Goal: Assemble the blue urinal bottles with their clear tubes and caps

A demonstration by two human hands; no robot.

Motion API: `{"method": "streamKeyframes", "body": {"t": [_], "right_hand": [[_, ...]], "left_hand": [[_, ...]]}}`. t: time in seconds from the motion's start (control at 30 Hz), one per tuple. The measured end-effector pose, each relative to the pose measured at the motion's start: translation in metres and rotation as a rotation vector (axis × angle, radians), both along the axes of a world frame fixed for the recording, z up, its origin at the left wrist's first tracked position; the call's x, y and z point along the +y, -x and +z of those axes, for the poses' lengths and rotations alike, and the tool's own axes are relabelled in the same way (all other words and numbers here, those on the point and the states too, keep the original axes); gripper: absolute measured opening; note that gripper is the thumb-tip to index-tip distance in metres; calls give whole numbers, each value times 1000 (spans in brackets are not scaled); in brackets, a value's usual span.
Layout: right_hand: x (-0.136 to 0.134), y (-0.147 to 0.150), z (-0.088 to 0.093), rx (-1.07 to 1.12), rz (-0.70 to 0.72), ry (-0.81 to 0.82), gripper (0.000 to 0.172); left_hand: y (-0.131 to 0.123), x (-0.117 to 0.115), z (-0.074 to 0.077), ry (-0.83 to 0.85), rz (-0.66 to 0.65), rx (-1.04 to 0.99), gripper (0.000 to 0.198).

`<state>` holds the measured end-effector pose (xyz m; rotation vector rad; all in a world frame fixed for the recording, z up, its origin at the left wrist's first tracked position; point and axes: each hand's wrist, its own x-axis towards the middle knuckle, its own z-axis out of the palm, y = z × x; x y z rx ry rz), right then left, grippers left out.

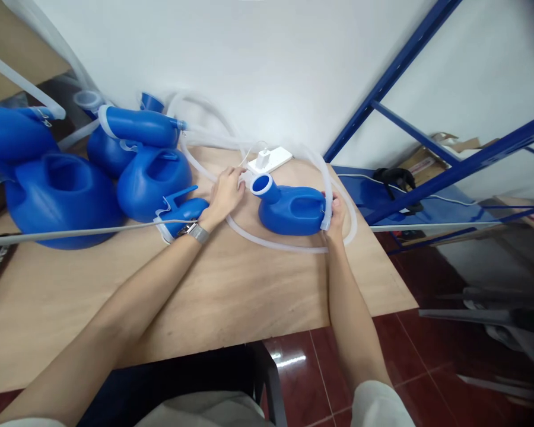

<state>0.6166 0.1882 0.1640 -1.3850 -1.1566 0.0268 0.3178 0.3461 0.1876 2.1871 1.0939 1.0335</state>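
Observation:
A small blue plastic vessel (291, 209) with a white-rimmed spout lies on the wooden table (231, 296). My right hand (335, 218) grips its right end, fingers curled round it. My left hand (226, 193), a metal watch on the wrist, reaches to the spout and pinches the end of a clear flexible tube (289, 244) that loops round the vessel on the table. Just left of my left wrist lies another blue spouted piece (182, 210).
Several larger blue vessels (62, 196) with tubes crowd the table's left side. A white power adapter (267, 159) sits by the wall. A blue metal rack (427, 172) stands to the right, above the red tiled floor. A grey cable (71, 232) crosses the left foreground.

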Motion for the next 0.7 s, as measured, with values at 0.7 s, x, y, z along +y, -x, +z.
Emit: {"method": "streamKeyframes", "body": {"t": [0.7], "right_hand": [[-12,50,42,-593,37,144,62]], "left_hand": [[-9,-28,11,17,8,436,53]]}}
